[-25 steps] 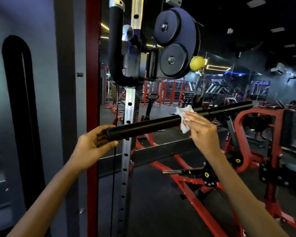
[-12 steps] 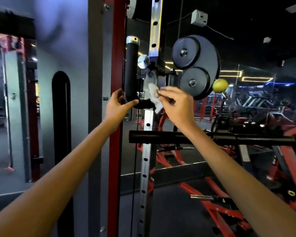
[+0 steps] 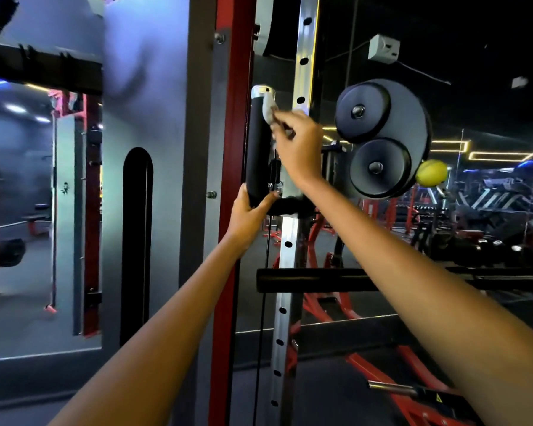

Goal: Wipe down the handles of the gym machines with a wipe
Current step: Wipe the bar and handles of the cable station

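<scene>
A black upright handle (image 3: 257, 149) with a silver end cap stands on the machine's carriage in front of me. My left hand (image 3: 249, 213) grips its lower bend. My right hand (image 3: 299, 142) pinches a white wipe (image 3: 269, 110) and presses it against the top of the handle, just below the cap. Most of the wipe is hidden behind my fingers. A black horizontal bar handle (image 3: 314, 279) runs to the right below my arms.
A perforated silver upright (image 3: 285, 287) and a red frame post (image 3: 231, 149) flank the handle. Black pulley discs (image 3: 382, 136) and a yellow knob (image 3: 432, 172) sit to the right. Red benches and racks fill the floor behind. A grey wall with a mirror is at left.
My right hand has slid the wipe from the handle's lower bend up to its top. My left hand keeps its grip at the bend. A second ago both hands were on the horizontal bar.
</scene>
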Demonstrator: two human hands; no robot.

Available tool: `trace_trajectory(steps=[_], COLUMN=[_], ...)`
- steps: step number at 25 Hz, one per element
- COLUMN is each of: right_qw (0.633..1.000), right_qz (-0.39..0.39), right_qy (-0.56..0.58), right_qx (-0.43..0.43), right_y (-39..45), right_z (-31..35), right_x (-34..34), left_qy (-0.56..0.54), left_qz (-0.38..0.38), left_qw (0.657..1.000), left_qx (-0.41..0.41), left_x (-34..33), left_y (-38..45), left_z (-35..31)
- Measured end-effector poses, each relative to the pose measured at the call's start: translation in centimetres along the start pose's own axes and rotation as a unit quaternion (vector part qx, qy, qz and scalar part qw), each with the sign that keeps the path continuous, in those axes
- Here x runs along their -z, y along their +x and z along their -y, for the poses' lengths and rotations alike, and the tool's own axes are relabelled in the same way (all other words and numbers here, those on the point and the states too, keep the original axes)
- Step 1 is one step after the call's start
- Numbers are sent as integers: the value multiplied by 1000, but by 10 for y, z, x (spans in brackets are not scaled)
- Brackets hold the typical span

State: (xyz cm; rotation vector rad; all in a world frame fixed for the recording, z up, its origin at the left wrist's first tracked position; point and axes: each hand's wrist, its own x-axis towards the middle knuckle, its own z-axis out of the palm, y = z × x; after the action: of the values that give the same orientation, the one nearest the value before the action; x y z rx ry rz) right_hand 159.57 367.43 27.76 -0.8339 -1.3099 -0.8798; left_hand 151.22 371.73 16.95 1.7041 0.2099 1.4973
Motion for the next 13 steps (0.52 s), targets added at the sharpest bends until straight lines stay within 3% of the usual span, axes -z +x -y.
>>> trace_trajectory(steps=[5, 9, 13], right_qw=[996, 996, 990], right_qz=[60, -22, 21], right_qy=[7, -31, -79], right_qx=[61, 86, 118], right_y=[-34, 24, 18], right_z=[-5, 8, 15], right_x=[16, 4, -10], left_qy=[-61, -56, -49], left_qz=[14, -1, -5], left_qw=[998, 998, 999], left_qx=[-18, -5, -1], left_x=[-5, -7, -6], left_y=[-2, -2, -2], left_z=[4, 3, 2])
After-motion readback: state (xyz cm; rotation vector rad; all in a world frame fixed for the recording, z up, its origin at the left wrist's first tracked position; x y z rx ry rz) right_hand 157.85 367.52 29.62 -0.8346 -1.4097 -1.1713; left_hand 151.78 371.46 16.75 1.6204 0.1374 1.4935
